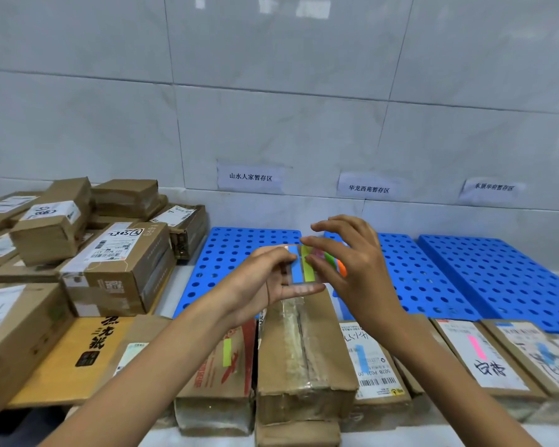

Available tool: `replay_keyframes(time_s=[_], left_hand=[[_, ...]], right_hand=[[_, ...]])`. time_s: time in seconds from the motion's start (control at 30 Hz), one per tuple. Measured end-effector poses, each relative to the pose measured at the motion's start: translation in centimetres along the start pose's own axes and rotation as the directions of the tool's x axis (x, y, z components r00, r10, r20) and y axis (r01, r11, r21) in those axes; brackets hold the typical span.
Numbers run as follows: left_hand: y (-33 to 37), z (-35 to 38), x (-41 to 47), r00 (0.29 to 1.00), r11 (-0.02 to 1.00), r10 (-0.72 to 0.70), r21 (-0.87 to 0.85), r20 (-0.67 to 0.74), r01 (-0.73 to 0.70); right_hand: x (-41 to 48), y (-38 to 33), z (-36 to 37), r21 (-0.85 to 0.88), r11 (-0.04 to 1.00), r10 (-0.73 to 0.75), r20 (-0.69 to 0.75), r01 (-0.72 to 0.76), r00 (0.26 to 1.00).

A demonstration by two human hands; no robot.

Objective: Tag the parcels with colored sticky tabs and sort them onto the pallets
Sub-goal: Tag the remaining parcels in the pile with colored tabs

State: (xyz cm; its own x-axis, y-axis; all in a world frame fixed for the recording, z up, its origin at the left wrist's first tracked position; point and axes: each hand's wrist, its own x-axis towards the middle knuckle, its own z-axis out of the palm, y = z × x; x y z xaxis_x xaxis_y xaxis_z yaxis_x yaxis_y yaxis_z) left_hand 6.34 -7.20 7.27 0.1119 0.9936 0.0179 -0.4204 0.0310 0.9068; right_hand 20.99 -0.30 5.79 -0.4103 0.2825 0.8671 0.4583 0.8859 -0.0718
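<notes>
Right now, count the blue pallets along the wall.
3. The left pallet lies beside the parcel stack; the middle pallet is partly behind the right hand; the right pallet reaches the frame's edge. More may lie beyond.

Pallets [497, 279]: tops bare, open from above. Stacked boxes [120, 262] crowd their left; parcel row [304, 350] blocks their front.
</notes>
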Motion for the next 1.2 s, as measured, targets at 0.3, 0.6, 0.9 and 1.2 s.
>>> replay_keyframes(time_s=[0.3, 0.6, 0.9, 1.2], left_hand=[[0.2, -0.2, -0.9, 0.999, 0.997, -0.040, 0.061, -0.031, 0.041], [0.0, -0.4, -1.6, 0.997, 0.999, -0.049, -0.024, -0.051, 0.048], [-0.2, -0.7, -1.9, 0.995, 0.995, -0.076, -0.062, -0.070, 0.071], [-1.2, -1.1, -1.3, 0.975, 0.998, 0.021, 0.065, -0.222, -0.007]], right_hand=[[0.8, -1.4, -0.1, 0.042, 0.995, 0.087, 0.029, -0.088, 0.996], [-0.2, -2.0, 0.4, 0.018, 0.992, -0.124, -0.009, 0.125, 0.992], [-0.5, -2.4, 0.3, -0.023, 0.998, -0.063, -0.060, 0.062, 0.996], [-0.7, -2.8, 0.0, 0.053, 0.998, 0.027, 0.068, -0.031, 0.997]])
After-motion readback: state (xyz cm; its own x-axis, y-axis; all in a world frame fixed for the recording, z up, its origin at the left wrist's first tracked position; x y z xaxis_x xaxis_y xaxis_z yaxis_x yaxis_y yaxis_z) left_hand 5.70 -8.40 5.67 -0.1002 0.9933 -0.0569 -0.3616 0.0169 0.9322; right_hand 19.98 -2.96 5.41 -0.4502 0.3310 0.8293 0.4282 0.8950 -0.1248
